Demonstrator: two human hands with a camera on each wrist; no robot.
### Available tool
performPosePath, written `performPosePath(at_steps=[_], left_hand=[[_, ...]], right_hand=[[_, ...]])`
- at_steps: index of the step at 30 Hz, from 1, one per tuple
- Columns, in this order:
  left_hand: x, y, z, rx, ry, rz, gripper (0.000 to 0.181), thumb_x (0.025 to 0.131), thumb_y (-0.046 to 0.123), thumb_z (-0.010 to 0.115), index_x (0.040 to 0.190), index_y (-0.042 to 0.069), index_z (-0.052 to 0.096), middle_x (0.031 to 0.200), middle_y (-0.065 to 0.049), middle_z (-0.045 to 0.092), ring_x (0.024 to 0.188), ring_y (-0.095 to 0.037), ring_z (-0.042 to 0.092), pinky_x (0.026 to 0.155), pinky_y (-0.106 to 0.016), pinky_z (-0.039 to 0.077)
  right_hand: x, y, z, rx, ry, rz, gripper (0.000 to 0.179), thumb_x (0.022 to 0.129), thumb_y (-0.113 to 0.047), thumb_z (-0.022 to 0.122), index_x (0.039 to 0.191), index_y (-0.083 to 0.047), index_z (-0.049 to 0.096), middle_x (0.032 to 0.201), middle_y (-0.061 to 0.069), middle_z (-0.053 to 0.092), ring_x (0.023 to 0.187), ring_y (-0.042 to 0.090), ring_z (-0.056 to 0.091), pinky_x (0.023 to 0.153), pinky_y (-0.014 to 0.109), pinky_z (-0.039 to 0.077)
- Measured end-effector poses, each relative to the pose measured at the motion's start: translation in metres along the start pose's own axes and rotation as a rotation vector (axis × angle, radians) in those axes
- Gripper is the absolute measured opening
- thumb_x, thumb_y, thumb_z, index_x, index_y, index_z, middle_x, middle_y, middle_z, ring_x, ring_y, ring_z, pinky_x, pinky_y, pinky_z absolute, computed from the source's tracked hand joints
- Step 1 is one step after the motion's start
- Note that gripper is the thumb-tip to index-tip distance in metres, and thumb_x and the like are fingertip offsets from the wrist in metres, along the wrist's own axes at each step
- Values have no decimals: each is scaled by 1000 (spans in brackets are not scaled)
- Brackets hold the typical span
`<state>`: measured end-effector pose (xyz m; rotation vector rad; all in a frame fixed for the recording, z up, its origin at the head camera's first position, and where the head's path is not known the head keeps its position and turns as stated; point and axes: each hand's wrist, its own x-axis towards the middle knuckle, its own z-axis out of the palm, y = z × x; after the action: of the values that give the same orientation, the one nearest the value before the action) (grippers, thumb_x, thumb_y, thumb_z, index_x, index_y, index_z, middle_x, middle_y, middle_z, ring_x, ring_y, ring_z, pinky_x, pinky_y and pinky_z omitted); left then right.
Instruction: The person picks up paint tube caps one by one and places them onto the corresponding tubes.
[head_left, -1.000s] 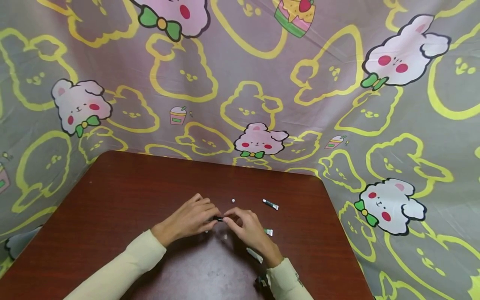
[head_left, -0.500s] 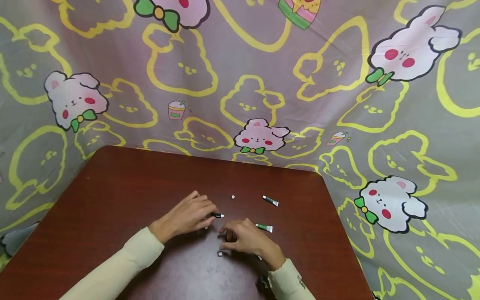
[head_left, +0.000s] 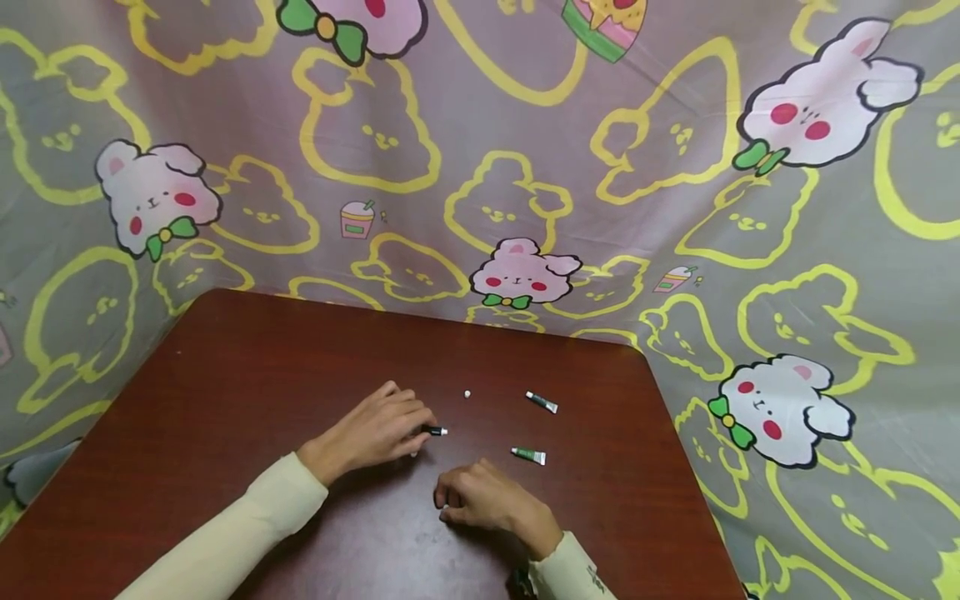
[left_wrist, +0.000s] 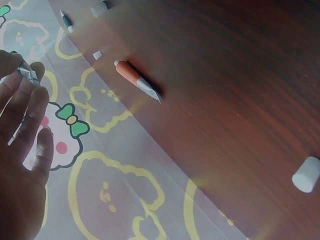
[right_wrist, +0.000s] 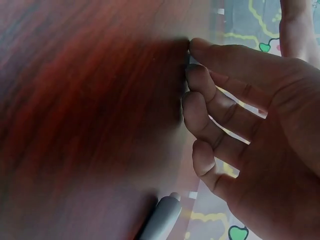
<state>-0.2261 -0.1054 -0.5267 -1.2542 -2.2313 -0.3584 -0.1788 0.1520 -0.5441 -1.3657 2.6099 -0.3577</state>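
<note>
My left hand pinches a small black paint tube, its white tip pointing right. The tube's silver crimped end shows between the fingers in the left wrist view. Low over the table, my right hand has its fingers curled. Its thumb and forefinger close around a small white cap, mostly covered in the head view and hidden in the right wrist view. Beside the curled fingers, a grey tube lies on the table.
A green tube and a dark tube lie to the right on the brown table. Farther back sits another white cap. The left wrist view shows an orange tube and a large white cap.
My right hand has left the tip of the black tube and come down toward me, over the white cap on the table. The left hand stays nearly in place with the tube.
</note>
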Motion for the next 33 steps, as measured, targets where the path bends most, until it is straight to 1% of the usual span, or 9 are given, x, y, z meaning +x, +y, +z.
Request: performPosePath(at_steps=[6, 9, 13, 16, 19, 23, 26, 30, 33], left_hand=[[0, 1, 0, 1, -5, 0, 17, 94, 29, 85, 107, 22, 77, 97, 10, 77, 87, -12, 62, 84, -35, 45], [0, 2, -1, 1, -2, 2, 17, 93, 29, 85, 106, 22, 77, 97, 10, 77, 87, -12, 62, 83, -36, 45], [0, 3, -1, 3, 6, 5, 17, 93, 28, 85, 106, 22, 77, 96, 10, 77, 86, -12, 62, 82, -35, 44], [0, 3, 0, 8, 12, 9, 17, 93, 28, 85, 106, 21, 77, 96, 10, 77, 86, -12, 61, 82, -35, 43], [0, 3, 1, 13, 19, 15, 17, 92, 28, 86, 105, 21, 77, 95, 10, 76, 85, -12, 61, 81, -35, 43], [0, 2, 0, 22, 25, 18, 17, 92, 28, 86, 104, 21, 76, 95, 10, 76, 85, -13, 61, 81, -35, 44], [1, 2, 0, 27, 33, 24, 18, 91, 28, 86, 104, 21, 76, 95, 9, 76, 86, -13, 62, 81, -35, 44], [1, 1, 0, 30, 42, 37, 18, 91, 28, 87, 104, 20, 77, 94, 9, 76, 86, -14, 63, 80, -35, 44], [1, 1, 0, 37, 37, 40, 19, 91, 29, 87, 104, 20, 77, 94, 9, 76, 86, -14, 63, 80, -35, 44]], right_hand=[[-2, 2, -1, 57, 6, 11, 7, 96, -19, 84, 98, -19, 77, 86, -13, 73, 73, -13, 55, 70, 5, 41], [-3, 4, -4, 73, 47, 4, 7, 97, -20, 84, 97, -18, 77, 84, -12, 73, 71, -13, 54, 69, 6, 41], [-5, 7, -10, 33, 110, -7, 7, 98, -25, 83, 96, -22, 77, 86, -15, 75, 70, -14, 52, 69, 8, 38], [-5, 11, -15, 48, 134, 11, 5, 100, -23, 81, 97, -22, 77, 88, -15, 77, 70, -14, 51, 69, 9, 37], [-4, 14, -19, 73, 168, 23, 5, 100, -20, 80, 98, -20, 76, 87, -12, 76, 70, -10, 52, 68, 10, 40], [-4, 18, -24, 48, 250, 10, 4, 100, -17, 80, 101, -17, 76, 90, -10, 77, 74, -5, 61, 72, 18, 48], [-3, 21, -27, 34, 328, 3, 4, 100, -15, 80, 103, -15, 78, 94, -7, 79, 78, 0, 67, 74, 23, 51], [-3, 23, -30, 19, 439, 17, 5, 100, -14, 79, 105, -14, 79, 97, -6, 79, 82, 5, 69, 74, 25, 47], [-2, 23, -32, 11, 505, 38, 7, 100, -16, 79, 107, -15, 79, 100, -7, 79, 85, 6, 70, 75, 27, 47]])
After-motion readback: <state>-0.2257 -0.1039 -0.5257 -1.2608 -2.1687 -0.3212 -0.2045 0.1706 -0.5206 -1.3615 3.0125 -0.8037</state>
